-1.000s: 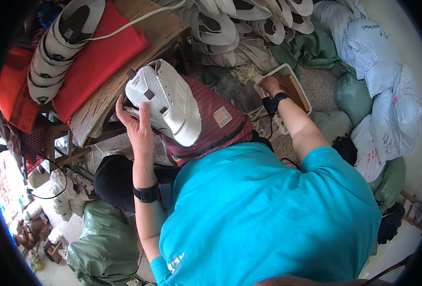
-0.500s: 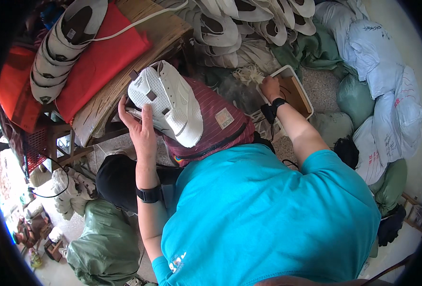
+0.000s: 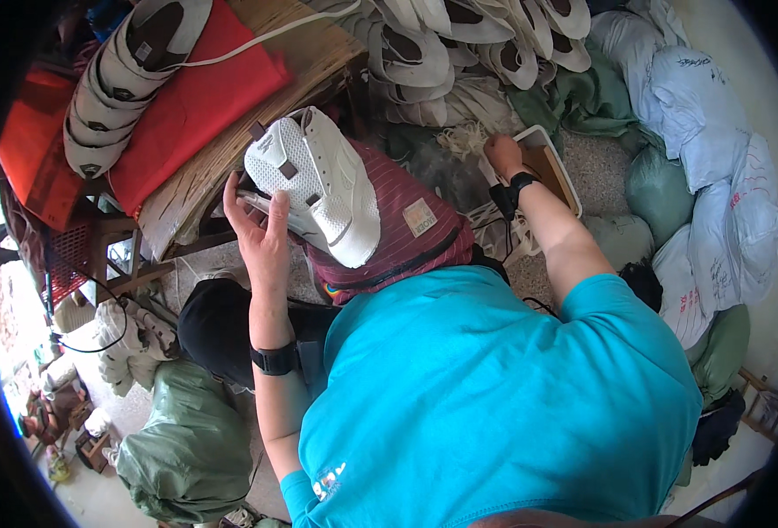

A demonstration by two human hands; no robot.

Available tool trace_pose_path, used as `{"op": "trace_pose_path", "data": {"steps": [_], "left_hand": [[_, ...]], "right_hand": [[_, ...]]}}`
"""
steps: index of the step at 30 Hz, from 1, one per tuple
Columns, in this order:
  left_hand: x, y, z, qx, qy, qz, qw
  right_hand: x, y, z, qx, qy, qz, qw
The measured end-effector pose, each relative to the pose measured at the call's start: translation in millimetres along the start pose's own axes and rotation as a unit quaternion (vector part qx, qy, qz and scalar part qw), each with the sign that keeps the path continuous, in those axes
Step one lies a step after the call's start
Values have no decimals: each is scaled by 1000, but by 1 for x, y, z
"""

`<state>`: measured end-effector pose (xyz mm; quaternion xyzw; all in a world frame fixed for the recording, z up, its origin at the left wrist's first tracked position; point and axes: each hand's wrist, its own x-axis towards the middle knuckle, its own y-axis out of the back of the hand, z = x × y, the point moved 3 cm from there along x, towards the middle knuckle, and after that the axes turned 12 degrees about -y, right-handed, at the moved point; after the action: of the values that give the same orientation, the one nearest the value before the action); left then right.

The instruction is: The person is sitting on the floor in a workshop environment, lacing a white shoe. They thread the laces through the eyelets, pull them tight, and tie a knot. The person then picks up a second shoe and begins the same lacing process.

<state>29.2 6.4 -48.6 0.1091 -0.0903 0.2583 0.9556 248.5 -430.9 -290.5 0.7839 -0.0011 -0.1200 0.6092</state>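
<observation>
A white sneaker upper with perforated panels and dark loops lies across my lap on a maroon striped cloth. My left hand grips it by its left side, thumb on top and fingers round the back edge. To the right, my right hand is closed beside a bundle of pale shoelaces, at the edge of a white bin with brown cardboard inside. Its fingertips are hidden, so whether a lace is in them does not show.
A wooden bench at the far left bears red sheeting and a stack of nested shoe uppers. More uppers are heaped at the back. White sacks line the right side; a green sack stands at the near left.
My right hand has moved slightly farther away beside the laces and bin. My left hand keeps its hold on the shoe upper. The whole view has shifted a little.
</observation>
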Motion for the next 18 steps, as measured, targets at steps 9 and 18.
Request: {"op": "trace_pose_path", "data": {"steps": [9,18], "left_hand": [[-5,3,-5,-11,35,-3,999],[-5,2,-8,-42,12,7,999]], "right_hand": [[-8,-9,6,15,32,16,999],[10,-14,35,208,-114,-97,967]]}}
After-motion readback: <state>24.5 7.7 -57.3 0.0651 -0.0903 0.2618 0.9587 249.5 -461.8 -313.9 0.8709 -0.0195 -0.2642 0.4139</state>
